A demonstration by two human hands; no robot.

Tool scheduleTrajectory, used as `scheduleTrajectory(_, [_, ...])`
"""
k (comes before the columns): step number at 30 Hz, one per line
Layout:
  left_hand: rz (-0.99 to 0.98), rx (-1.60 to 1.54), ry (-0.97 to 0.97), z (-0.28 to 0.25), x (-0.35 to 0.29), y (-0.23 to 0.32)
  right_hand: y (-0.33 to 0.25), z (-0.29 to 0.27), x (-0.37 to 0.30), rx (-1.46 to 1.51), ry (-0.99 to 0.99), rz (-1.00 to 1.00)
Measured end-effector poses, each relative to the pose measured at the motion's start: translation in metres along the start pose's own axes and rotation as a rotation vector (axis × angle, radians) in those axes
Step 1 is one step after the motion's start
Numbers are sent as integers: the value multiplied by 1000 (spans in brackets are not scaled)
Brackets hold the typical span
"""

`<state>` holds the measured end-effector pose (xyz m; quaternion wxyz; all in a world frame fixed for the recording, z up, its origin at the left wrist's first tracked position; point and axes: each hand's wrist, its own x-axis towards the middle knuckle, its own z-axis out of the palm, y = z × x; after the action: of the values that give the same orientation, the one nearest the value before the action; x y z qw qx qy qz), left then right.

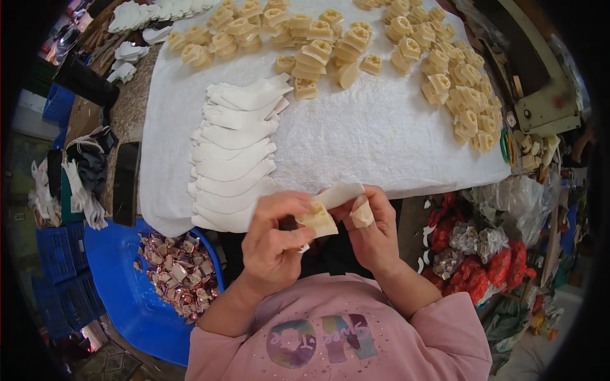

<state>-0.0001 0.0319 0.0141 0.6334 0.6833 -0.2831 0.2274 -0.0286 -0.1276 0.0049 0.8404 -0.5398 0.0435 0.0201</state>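
My left hand (274, 244) pinches a cream moulded block (323, 222), shaped like a shoe heel, between thumb and fingers in front of my chest. Close beside it, my right hand (375, 241) is closed on a thin white cut piece (341, 193), which reaches across to the block. A pale cover (362, 213) wraps one digit of the right hand. Whether the white piece is stuck to the block, I cannot tell. Just left of my hands, a column of overlapping white cut pieces (232, 152) lies on the white woven sheet (356, 140).
Many cream blocks (467, 101) cover the table's far side and right. A black phone (127, 184) lies at the left edge. Below it stands a blue tub (121, 286) of shiny reddish-brown pieces (181, 273). Red plastic bags (470, 276) lie at the lower right.
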Motion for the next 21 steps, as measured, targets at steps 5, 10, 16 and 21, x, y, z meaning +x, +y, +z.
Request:
scheduleTrajectory(5, [52,98,-156,3,-1,-1,-1,-2,-7,41,-6,-73])
scheduleTrajectory(10, [125,331,-210,9,2,-2,-3,-3,-6,-90,-16,-79])
scheduleTrajectory(16, [186,500,-227,14,6,1,-5,1,-2,-311,-42,-157])
scheduleTrajectory(21, [42,411,-222,11,4,-4,-19,-7,9,-587,-130,-96])
